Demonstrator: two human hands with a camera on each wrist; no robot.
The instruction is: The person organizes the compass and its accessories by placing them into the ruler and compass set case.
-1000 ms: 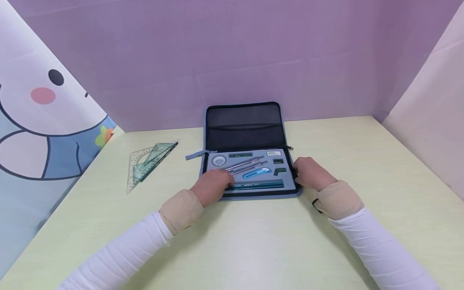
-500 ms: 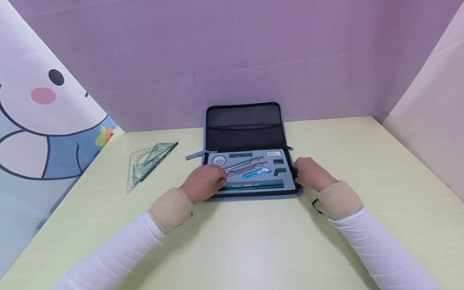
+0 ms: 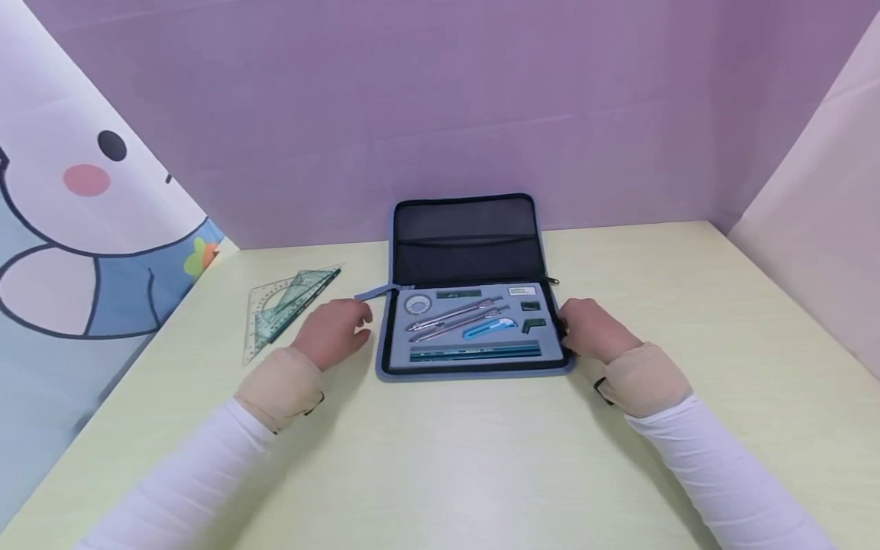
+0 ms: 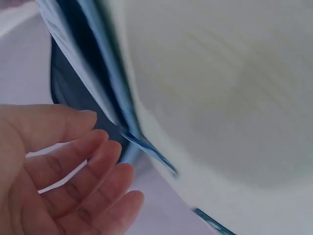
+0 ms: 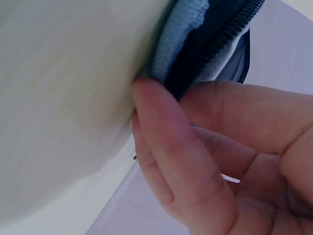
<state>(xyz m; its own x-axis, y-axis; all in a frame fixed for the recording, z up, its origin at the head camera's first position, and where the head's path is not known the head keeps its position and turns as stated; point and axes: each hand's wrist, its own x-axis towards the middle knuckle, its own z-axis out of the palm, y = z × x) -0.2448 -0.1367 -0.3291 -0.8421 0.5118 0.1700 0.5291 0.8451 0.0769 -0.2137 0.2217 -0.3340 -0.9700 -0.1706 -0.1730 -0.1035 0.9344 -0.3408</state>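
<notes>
A blue zippered case [image 3: 474, 374] lies open on the table, its dark mesh lid [image 3: 467, 241] raised at the back. In its grey foam sit a pair of compasses [image 3: 454, 313], a light blue cutter [image 3: 490, 328], pencils [image 3: 474, 351], a round white-rimmed piece [image 3: 417, 304] and a white eraser [image 3: 522, 291]. My right hand [image 3: 593, 330] pinches the case's right edge; in the right wrist view, thumb and fingers [image 5: 166, 142] hold the zipper side. Left of the case, my left hand [image 3: 333, 332] hovers with relaxed fingers, holding nothing, near the fabric tab [image 3: 374, 292].
Clear green set squares [image 3: 282, 305] lie on the table at the left, with a dark green pencil [image 3: 305, 305] over them. A purple cloth backdrop [image 3: 454, 99] rises behind the table [image 3: 467, 473]. A cartoon-printed cloth [image 3: 69, 229] hangs at the left.
My left hand has let go of the foam's pencil area and moved left, off the case, toward the set squares. My right hand keeps its hold on the case's edge.
</notes>
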